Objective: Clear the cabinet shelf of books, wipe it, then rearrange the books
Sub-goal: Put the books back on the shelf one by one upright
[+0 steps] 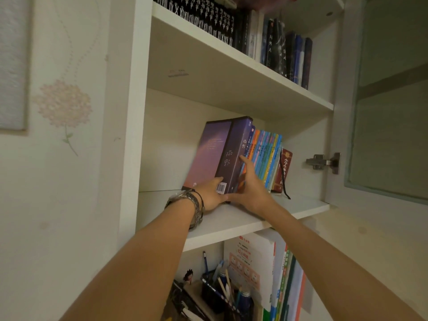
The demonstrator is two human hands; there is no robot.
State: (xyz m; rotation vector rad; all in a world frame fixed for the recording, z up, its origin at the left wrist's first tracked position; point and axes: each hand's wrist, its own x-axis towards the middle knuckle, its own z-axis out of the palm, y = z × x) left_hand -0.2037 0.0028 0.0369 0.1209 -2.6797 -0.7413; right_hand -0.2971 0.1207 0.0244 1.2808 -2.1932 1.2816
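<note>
On the middle cabinet shelf (231,218) a thick purple book (217,151) stands tilted to the right against a second purple book (240,144) and a row of thin colourful books (266,156). A dark red book (283,170) ends the row on the right. My left hand (212,195), with a watch and bands on the wrist, grips the bottom of the thick purple book near its barcode. My right hand (251,184) lies flat on the book spines, its fingers straight and pointing up between the purple books and the thin ones.
The upper shelf (231,56) carries a long row of dark books. The lower shelf holds a pen cup (215,293), a small figure and upright workbooks (254,262). The cabinet door (389,112) stands open on the right, with a metal hinge (324,162). Flowered wallpaper covers the wall on the left.
</note>
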